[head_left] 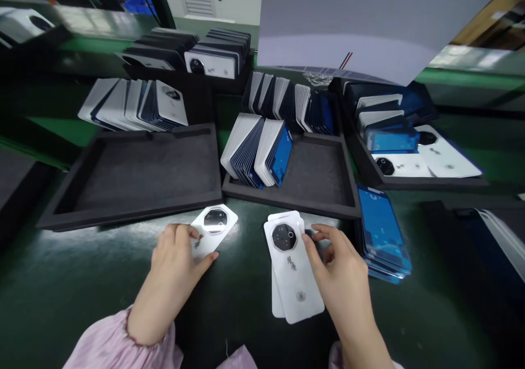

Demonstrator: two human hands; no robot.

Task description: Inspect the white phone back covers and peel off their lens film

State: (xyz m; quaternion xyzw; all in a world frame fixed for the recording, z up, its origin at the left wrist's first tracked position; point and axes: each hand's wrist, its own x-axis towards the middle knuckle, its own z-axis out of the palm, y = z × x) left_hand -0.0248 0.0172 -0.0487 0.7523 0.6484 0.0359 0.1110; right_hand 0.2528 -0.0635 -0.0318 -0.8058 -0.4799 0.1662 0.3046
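Observation:
My left hand pinches a white phone back cover by its edges, thumb on the near side and fingers on the far side. Its dark octagonal camera window points away from me. My right hand has its thumb on the right edge of another white phone back cover, with the fingers curled beside it. That cover lies askew over a further white cover, of which only the left and top edges show.
A black tray stands at left, with leaning covers behind it. The middle tray holds rows of upright covers. Blue-filmed panels are stacked right of my right hand. A white sheet hangs over the back.

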